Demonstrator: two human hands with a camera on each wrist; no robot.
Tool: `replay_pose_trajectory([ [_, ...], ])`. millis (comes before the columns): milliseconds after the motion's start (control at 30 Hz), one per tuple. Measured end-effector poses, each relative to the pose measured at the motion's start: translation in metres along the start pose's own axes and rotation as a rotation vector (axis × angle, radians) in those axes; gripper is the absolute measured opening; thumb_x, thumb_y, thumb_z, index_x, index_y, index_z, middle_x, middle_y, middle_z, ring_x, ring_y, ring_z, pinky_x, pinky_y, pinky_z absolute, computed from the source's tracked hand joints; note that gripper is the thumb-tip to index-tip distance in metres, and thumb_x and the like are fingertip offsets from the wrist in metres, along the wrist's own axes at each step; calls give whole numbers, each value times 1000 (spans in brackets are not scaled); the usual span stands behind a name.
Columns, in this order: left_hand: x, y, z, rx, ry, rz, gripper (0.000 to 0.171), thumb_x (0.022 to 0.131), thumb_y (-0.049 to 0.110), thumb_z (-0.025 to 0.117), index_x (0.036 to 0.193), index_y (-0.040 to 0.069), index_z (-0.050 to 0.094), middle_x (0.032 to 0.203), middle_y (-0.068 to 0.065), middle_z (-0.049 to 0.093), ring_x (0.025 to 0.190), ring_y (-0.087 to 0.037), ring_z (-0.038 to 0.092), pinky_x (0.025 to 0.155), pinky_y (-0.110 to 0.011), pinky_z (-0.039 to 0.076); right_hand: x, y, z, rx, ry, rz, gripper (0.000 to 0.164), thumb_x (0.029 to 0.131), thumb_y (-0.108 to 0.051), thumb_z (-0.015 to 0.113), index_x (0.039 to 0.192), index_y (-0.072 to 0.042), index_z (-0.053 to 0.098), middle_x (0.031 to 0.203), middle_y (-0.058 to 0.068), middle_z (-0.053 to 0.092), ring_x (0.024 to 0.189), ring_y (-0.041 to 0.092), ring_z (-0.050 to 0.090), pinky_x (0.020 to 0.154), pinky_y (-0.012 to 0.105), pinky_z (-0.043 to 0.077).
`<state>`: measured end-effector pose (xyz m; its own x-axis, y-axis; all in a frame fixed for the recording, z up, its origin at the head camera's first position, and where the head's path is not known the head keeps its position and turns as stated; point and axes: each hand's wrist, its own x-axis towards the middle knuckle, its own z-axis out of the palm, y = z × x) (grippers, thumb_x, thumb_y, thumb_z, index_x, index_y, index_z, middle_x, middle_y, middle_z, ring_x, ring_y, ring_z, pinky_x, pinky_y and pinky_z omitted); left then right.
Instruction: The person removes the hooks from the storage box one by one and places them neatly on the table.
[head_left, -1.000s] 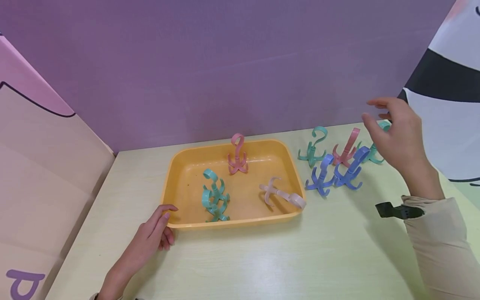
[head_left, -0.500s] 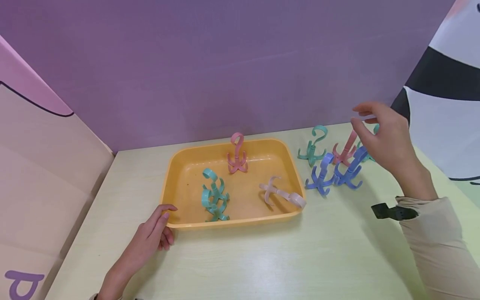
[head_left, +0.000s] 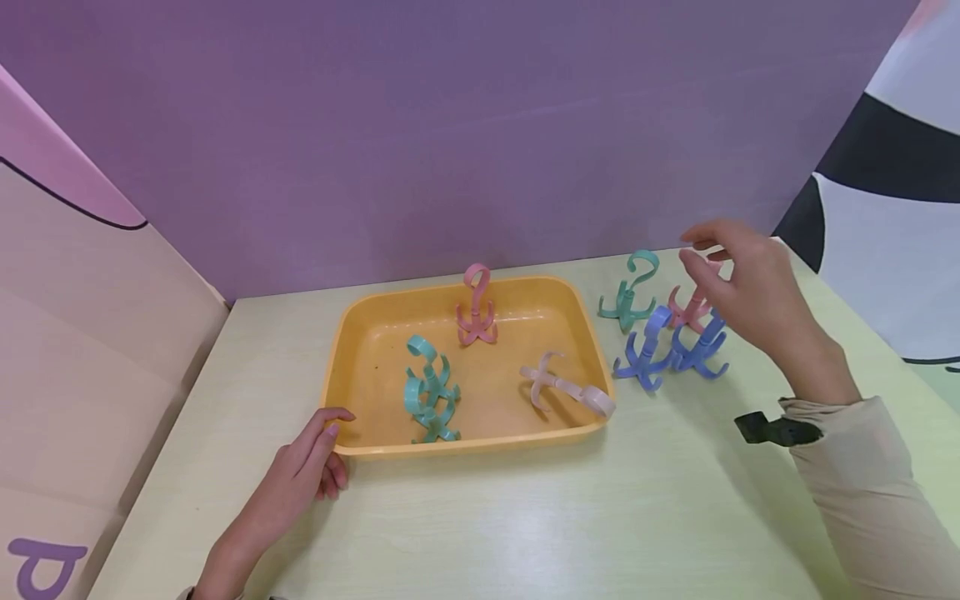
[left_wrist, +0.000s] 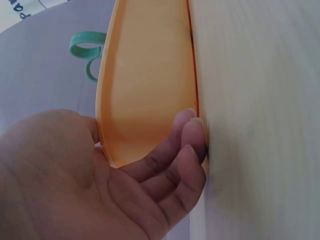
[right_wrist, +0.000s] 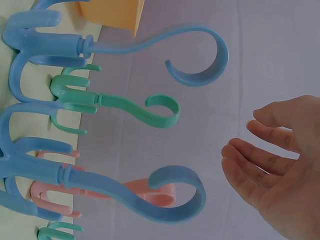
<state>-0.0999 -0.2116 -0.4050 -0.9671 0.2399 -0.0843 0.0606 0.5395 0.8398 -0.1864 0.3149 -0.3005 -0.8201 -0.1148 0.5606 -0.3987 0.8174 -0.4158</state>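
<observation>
In the head view my left hand (head_left: 303, 467) holds the near left corner of a yellow tray (head_left: 465, 451). The left wrist view shows its fingers (left_wrist: 175, 185) curled against the tray's outer wall. Above the group of hooks on the right hovers my right hand (head_left: 757, 292), holding nothing, its fingers loosely bent. Beneath and beside it stand two blue claw hooks (head_left: 645, 354), a pink claw hook (head_left: 688, 310) and a green claw hook (head_left: 626, 304). Another green hook (right_wrist: 55, 232) peeks in at the bottom of the right wrist view.
Inside the tray are two teal hooks (head_left: 433, 387), an upright pink hook (head_left: 476, 312) and a pale pink hook (head_left: 558, 385) leaning on the right rim. A purple backdrop (head_left: 450, 150) rises behind the pale table (head_left: 525, 525).
My right hand has moved left and slightly down, from the far right green hook to over the pink and blue hooks. The left hand and tray stay put.
</observation>
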Motion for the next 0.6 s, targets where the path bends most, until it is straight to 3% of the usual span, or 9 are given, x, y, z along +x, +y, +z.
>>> replay_pose_trajectory([
  [233, 0, -1, 0, 7, 1, 0, 35, 110, 41, 29, 131, 21, 49, 70, -8, 63, 58, -22, 60, 55, -31, 52, 0, -4, 9, -27, -58, 12, 27, 100, -17, 59, 122, -2, 63, 115, 17, 66, 100, 33, 59, 78, 32, 44],
  [433, 1, -1, 0, 13, -3, 14, 34, 110, 41, 29, 132, 22, 48, 70, -7, 62, 58, -22, 60, 54, -31, 52, 0, -7, 14, -59, -110, 4, 27, 100, -19, 59, 121, -2, 63, 113, 15, 67, 98, 30, 61, 69, 21, 46],
  [600, 1, 0, 0, 18, -1, 15, 34, 110, 41, 29, 132, 23, 48, 70, -7, 62, 58, -22, 60, 55, -31, 52, 0, -7, 14, -65, -108, 4, 26, 101, -18, 59, 120, -2, 64, 111, 16, 67, 94, 29, 61, 69, 26, 49],
])
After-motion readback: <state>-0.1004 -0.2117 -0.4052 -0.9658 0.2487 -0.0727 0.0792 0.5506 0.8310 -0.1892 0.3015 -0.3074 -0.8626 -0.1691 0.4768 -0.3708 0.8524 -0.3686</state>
